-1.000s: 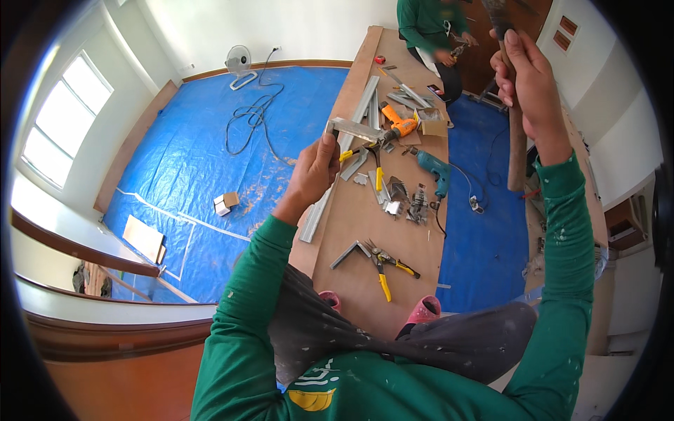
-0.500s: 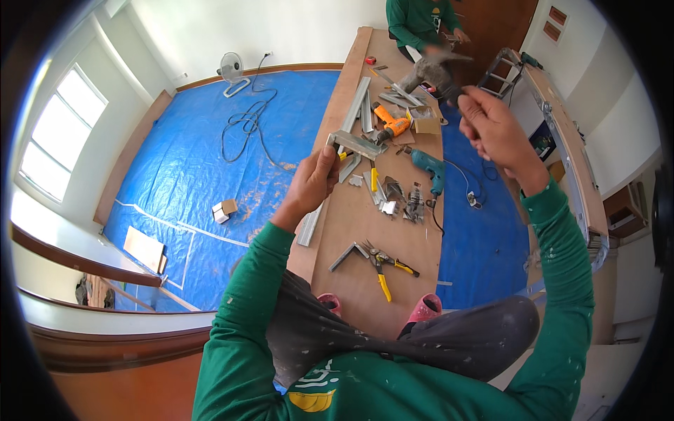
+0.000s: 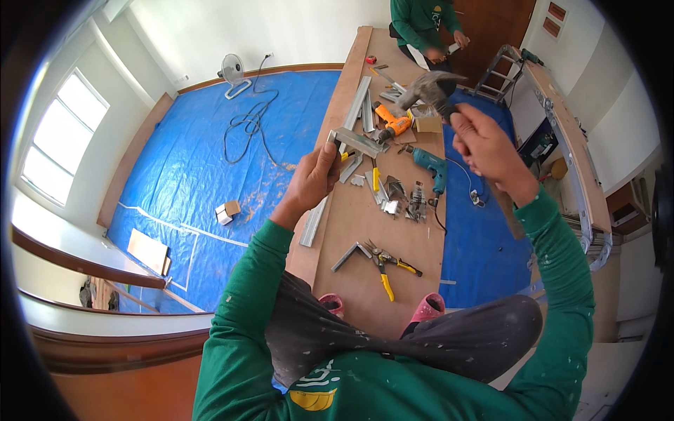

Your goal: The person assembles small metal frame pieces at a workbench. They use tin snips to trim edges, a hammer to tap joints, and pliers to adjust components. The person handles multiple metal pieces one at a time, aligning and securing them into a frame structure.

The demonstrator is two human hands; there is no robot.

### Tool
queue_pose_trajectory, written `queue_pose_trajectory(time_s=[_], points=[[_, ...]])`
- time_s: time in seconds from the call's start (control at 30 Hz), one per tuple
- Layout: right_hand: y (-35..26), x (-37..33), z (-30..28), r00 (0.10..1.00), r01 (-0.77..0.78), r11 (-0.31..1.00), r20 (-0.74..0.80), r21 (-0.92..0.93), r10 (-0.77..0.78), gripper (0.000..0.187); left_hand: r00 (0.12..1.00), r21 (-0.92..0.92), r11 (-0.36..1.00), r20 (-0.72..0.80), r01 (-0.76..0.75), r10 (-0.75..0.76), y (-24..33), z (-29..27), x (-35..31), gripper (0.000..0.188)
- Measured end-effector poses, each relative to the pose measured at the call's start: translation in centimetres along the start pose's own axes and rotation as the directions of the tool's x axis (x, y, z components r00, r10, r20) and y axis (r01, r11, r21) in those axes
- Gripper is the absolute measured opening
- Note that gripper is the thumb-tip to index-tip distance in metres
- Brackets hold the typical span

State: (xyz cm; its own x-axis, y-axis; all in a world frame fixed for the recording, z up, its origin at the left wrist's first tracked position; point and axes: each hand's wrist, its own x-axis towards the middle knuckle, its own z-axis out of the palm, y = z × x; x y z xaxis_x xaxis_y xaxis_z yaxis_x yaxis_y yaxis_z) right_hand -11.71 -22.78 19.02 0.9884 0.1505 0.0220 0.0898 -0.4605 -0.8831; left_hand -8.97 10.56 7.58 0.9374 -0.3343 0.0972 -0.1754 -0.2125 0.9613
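My left hand (image 3: 313, 175) grips one end of a short, bent piece of galvanised metal channel (image 3: 359, 143), its thumb along the near edge. The channel is held up above the plywood bench. In my right hand (image 3: 489, 149) is a claw hammer (image 3: 428, 87), fingers wrapped round its dark handle. The hammer's head is raised, apart from the channel, up and to the right of it. Below my hands, yellow-handled tin snips (image 3: 385, 270) lie on the bench beside an L-shaped metal offcut (image 3: 345, 257).
On the plywood bench (image 3: 344, 302) lie an orange drill (image 3: 394, 121), a teal corded drill (image 3: 430, 168), metal strips and a small cardboard box (image 3: 427, 125). A co-worker (image 3: 420, 21) is at the far end. Blue sheeting (image 3: 189, 154) covers the floor, with a fan (image 3: 232, 68) on it.
The hammer and my right hand have shifted slightly down and left, and the hammer's head is less blurred. My left hand stays put with the metal channel. The co-worker's hands have moved.
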Motion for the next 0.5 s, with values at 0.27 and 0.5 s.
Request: queue_pose_trajectory(time_s=[0.27, 0.5], points=[[-1.8, 1.0, -2.8, 0.949, 0.22, 0.943, -0.28, 0.248, -0.147, 0.032, 0.997, -0.069, 0.997, -0.081, -0.027, 0.022, 0.0, 0.3, -0.6, 0.07], [3.5, 0.2, 2.7, 0.924, 0.381, 0.902, 0.05, -0.202, -0.379, 0.022, 0.964, 0.594, 0.77, 0.036, -0.233, 0.264, 0.0, -0.3, -0.1, 0.066]])
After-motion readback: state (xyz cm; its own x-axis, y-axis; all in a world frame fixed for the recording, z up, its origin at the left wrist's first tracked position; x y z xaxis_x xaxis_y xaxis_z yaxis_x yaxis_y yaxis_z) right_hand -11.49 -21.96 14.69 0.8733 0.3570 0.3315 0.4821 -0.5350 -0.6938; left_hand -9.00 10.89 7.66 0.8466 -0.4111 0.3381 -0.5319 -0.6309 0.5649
